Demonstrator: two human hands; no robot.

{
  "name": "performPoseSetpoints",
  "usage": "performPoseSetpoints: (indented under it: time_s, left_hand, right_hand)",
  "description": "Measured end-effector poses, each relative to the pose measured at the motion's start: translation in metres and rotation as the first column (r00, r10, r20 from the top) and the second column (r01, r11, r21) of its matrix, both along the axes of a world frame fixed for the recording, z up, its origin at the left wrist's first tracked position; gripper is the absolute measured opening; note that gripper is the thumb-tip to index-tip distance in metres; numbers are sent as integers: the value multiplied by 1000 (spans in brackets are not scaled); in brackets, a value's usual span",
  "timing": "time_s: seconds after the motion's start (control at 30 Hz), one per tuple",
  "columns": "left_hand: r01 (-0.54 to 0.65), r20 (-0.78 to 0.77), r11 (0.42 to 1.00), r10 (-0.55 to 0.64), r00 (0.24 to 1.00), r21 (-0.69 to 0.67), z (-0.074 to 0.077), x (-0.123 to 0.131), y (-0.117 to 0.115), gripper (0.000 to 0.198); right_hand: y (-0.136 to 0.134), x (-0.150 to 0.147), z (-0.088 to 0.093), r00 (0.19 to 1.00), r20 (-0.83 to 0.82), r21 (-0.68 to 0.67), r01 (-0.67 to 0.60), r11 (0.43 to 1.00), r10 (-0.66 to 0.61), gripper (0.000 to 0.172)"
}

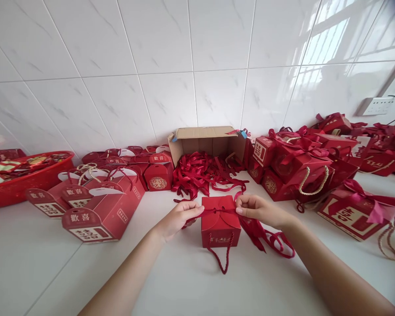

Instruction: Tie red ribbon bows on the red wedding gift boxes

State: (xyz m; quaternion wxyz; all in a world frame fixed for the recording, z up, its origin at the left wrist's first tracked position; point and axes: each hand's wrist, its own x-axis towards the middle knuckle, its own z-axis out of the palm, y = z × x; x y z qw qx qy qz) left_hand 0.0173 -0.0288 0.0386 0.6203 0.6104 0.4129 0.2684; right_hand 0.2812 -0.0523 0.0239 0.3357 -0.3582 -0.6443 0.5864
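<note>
A small red gift box (220, 235) with a twisted red cord handle stands on the white surface in front of me, its top flaps folded together. Across its top runs a red ribbon (213, 212), pulled between both hands. My left hand (181, 216) pinches the ribbon at the box's left edge. On the right edge my right hand (255, 210) pinches the ribbon's other side between thumb and fingers. Loose ribbon tails (256, 230) trail onto the surface to the right of the box. A short piece also hangs below my left hand.
Behind the box lies a cardboard carton (204, 133) on its side, with red ribbons (195, 173) spilling out. Untied red boxes (105, 215) stand at left beside a red basin (29, 182) of packets. Ribbon-tied boxes (296, 164) are piled at right against the tiled wall (164, 101).
</note>
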Motion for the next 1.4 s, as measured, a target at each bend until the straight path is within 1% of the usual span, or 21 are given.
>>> performPoseSetpoints:
  time_s: [0.13, 0.2, 0.3, 0.4, 0.47, 0.5, 0.57, 0.63, 0.67, 0.73, 0.8, 0.87, 0.93, 1.0, 1.1, 1.17, 1.2, 1.23, 1.33, 1.37, 1.4]
  left_hand:
    - [68, -90, 994, -61, 994, 82, 1, -5, 5, 46]
    - [93, -114, 992, -82, 990, 90, 3, -6, 5, 46]
    - [146, -134, 986, -133, 982, 87, 3, -7, 2, 46]
    - [165, -155, 981, -148, 977, 101, 5, -7, -1, 44]
    - [147, -194, 981, -120, 974, 129, 8, -8, -2, 41]
    - [119, -215, 979, -81, 973, 168, 10, -8, -2, 39]
    - [16, -224, 956, 53, 973, 295, 16, -9, -3, 34]
    - [-105, -175, 896, 197, 965, 431, 23, -6, -6, 30]
    - [-140, -150, 860, 242, 959, 491, 26, -3, -8, 29]
    - [-125, -147, 781, 268, 952, 612, 31, 8, -15, 29]
    - [-37, -195, 669, 268, 943, 742, 35, 24, -24, 30]
    - [29, -224, 538, 300, 927, 842, 37, 42, -30, 32]
    - [38, -205, 407, 375, 904, 913, 38, 57, -33, 33]
    - [35, -178, 304, 454, 873, 952, 38, 65, -30, 30]
    - [42, -149, 203, 547, 824, 978, 39, 64, -25, 21]
    - [32, -122, 161, 585, 802, 986, 39, 59, -24, 16]
    - [26, -122, 171, 580, 805, 985, 40, 57, -24, 15]
    - [27, -143, 211, 554, 820, 977, 39, 55, -25, 14]
    - [80, -260, 419, 393, 882, 905, 35, 57, -28, 22]
    - [94, -282, 459, 361, 889, 883, 33, 59, -28, 25]
    - [93, -287, 472, 357, 889, 877, 31, 61, -27, 27]
  right_hand:
    - [6, 12, -1, 994, 98, 39, -56, 998, 52, 38]
    - [5, 14, 0, 991, 124, 47, -64, 997, 57, 38]
    - [0, 13, 2, 987, 159, 55, -40, 998, 31, 39]
    - [-5, 13, 7, 975, 222, 77, 4, 997, -21, 47]
    - [-8, 13, 11, 969, 245, 80, -3, 997, -17, 52]
    - [-10, 13, 13, 971, 239, 77, -17, 997, -2, 52]
    - [-13, 13, 17, 984, 177, 81, -16, 997, 2, 49]
    - [-15, 11, 20, 999, 36, 83, 25, 996, -28, 41]
    - [-16, 9, 21, 997, -55, 79, 53, 995, -49, 36]
    - [-18, 4, 23, 972, -223, 57, 88, 994, -73, 26]
    - [-21, -2, 25, 942, -325, 36, 101, 994, -84, 22]
    - [-22, -8, 26, 922, -375, 21, 113, 993, -97, 20]
    - [-23, -12, 27, 906, -406, 16, 142, 990, -123, 16]
    - [-22, -13, 26, 893, -409, 2, 204, 979, -185, 16]
    - [-21, -10, 26, 883, -366, -39, 303, 952, -295, 18]
    - [-21, -7, 26, 879, -352, -61, 320, 945, -320, 18]
    - [-21, -7, 27, 881, -350, -69, 315, 947, -319, 18]
    - [-21, -6, 27, 883, -348, -77, 308, 948, -315, 18]
    - [-22, -9, 28, 888, -350, -82, 289, 954, -299, 19]
    - [-22, -10, 27, 890, -353, -73, 281, 957, -289, 20]
    - [-22, -10, 27, 893, -356, -58, 274, 960, -276, 21]
